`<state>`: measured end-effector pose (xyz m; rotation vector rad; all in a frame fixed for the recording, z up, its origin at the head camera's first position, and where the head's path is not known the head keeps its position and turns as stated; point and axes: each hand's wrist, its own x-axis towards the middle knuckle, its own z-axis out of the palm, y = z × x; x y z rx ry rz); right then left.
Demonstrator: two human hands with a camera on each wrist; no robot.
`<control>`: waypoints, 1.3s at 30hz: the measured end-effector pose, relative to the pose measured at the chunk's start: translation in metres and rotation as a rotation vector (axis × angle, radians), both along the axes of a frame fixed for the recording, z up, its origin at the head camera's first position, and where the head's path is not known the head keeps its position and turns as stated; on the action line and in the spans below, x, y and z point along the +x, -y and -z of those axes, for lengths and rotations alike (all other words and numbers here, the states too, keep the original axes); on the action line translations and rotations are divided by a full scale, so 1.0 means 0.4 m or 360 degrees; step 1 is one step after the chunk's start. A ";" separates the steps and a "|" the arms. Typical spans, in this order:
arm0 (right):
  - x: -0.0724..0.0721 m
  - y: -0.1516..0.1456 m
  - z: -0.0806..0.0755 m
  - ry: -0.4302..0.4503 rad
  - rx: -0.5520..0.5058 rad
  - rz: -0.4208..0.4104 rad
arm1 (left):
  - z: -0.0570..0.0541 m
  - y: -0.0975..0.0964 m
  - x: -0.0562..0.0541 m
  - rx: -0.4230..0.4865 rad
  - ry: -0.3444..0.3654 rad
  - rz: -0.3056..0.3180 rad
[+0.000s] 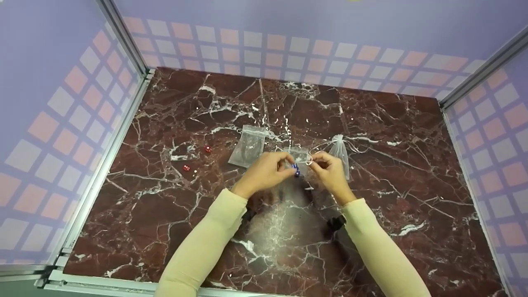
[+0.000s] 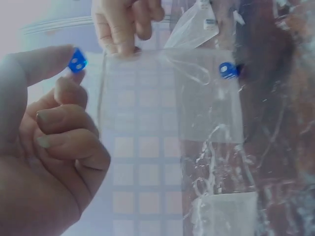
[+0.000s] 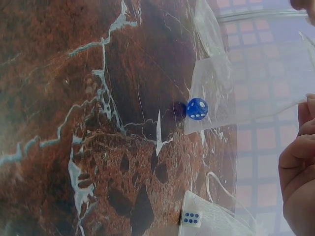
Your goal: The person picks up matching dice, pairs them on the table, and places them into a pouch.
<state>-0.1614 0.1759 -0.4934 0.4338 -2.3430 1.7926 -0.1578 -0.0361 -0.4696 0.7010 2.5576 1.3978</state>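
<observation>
My left hand (image 1: 266,171) pinches a blue die (image 2: 77,61) between thumb and index finger, the other fingers curled. Opposite it, my right hand (image 1: 329,170) pinches the top edge of a sheer white drawstring bag (image 2: 142,98), a white cord (image 1: 308,161) at its fingertips. The bag spreads between both hands, with the pinched die near its upper edge. A second blue die (image 3: 197,108) shows at the bag's lower end in both wrist views; from the head camera it appears just below my left fingertips.
On the marbled table (image 1: 144,214), another sheer bag (image 1: 249,144) lies flat to the left. Farther left are two red dice (image 1: 208,149). A gathered bag (image 1: 339,154) lies right, with a white, blue-dotted die (image 3: 191,219) inside. Metal-framed panels (image 1: 288,37) enclose the table.
</observation>
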 end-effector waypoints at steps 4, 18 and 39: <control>0.002 -0.002 0.001 -0.0003 0.0017 0.0003 | -0.012 -0.010 -0.020 0.0136 -0.0110 -0.0095; 0.002 -0.003 0.000 -0.0044 0.0018 0.0000 | -0.016 -0.045 -0.046 -0.0153 -0.0299 -0.0378; 0.007 -0.003 -0.008 0.0058 0.0033 0.0039 | 0.035 0.010 -0.074 0.0193 -0.0195 -0.0465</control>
